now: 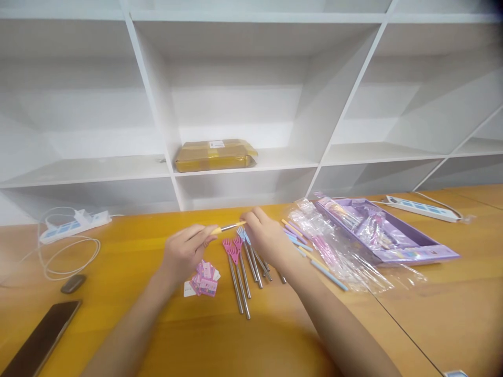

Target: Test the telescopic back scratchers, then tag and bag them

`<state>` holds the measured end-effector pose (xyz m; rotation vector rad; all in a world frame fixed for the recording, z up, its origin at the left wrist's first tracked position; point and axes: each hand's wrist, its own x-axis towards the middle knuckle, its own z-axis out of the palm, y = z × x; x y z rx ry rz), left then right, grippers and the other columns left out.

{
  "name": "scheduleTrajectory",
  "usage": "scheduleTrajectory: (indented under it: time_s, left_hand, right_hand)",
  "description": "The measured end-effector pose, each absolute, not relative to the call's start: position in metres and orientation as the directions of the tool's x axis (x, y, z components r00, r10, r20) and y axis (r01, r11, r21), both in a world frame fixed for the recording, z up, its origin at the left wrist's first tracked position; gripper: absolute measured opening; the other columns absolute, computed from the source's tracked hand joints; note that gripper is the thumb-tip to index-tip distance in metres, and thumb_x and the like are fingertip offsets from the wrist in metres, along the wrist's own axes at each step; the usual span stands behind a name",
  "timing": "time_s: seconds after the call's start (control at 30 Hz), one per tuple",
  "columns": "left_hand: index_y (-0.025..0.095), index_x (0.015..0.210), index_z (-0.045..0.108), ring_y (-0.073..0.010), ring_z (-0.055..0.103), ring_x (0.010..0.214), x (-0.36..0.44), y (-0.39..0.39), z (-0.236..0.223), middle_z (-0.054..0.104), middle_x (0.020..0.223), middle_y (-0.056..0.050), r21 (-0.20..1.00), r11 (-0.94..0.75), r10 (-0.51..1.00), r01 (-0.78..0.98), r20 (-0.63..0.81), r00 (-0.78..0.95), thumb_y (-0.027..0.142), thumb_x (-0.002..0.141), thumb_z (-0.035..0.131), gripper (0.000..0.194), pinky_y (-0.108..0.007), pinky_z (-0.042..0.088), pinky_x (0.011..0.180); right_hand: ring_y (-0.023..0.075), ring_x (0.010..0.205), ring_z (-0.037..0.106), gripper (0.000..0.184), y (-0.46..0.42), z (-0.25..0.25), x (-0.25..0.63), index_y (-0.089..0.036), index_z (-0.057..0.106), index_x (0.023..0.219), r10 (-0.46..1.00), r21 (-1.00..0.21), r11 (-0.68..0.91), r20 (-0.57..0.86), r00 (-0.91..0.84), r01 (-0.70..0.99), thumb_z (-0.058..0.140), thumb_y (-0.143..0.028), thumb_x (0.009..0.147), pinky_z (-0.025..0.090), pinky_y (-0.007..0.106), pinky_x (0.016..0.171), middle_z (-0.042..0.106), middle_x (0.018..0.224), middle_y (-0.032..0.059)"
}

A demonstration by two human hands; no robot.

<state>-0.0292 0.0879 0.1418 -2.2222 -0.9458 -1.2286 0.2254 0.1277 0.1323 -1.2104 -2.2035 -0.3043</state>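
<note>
A slim yellow stick [229,227] — silvery (metal-looking) along its middle — slants slightly, right end higher, above the wooden table [173,335].

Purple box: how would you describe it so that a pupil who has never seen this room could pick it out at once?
Below the white shelves, find the wooden table. On its right side, between the clear bags and a power strip, lies the purple box. Unlike the limp bags and white strip, it is open, with raised purple walls.
</note>
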Motion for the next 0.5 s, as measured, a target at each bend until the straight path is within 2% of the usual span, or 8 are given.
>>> scheduleTrajectory:
  time_s: [0.1,0.3,0.43,0.5]
  left_hand:
    - [0.025,0.119,0.076,-0.0125,0.074,0.076,-0.029,0.082,0.147,0.081,0.090,0.000,-0.075,-0.657,0.343,0.750,0.856,0.386,0.020,0.105,0.068,0.017,-0.024,0.053,0.070]
    - [0.028,0.121,0.075,-0.0142,0.074,0.072,-0.026,0.072,0.152,0.082,0.089,0.000,-0.097,-0.621,0.346,0.778,0.856,0.384,0.022,0.105,0.068,0.020,-0.026,0.054,0.067]
    - [0.029,0.122,0.076,-0.0145,0.077,0.078,-0.030,0.075,0.152,0.083,0.093,0.001,-0.093,-0.646,0.340,0.757,0.854,0.395,0.023,0.104,0.069,0.020,-0.026,0.056,0.070]
    - [0.028,0.119,0.076,-0.0136,0.076,0.079,-0.036,0.079,0.153,0.083,0.094,0.001,-0.066,-0.656,0.383,0.752,0.829,0.407,0.025,0.105,0.068,0.016,-0.026,0.054,0.071]
  right_hand:
    - [0.0168,0.064,0.047,0.028,0.122,0.133,0.223,-0.023,0.060,0.117,0.694,-0.098,0.563,0.596,-0.405,0.821,0.047,-0.003,0.101,0.027,0.030,0.062,0.060,0.106,0.0058]
    - [0.0180,0.067,0.051,0.034,0.117,0.132,0.223,-0.024,0.059,0.117,0.630,-0.117,0.611,0.671,-0.391,0.783,0.045,0.000,0.097,0.033,0.030,0.062,0.061,0.104,0.0063]
    - [0.0178,0.067,0.053,0.028,0.115,0.134,0.222,-0.024,0.060,0.115,0.633,-0.131,0.617,0.669,-0.390,0.776,0.045,-0.005,0.101,0.035,0.030,0.062,0.061,0.102,0.0058]
    - [0.0177,0.067,0.055,0.020,0.113,0.138,0.221,-0.024,0.060,0.113,0.651,-0.156,0.624,0.647,-0.398,0.766,0.046,-0.012,0.106,0.038,0.029,0.063,0.062,0.102,0.0054]
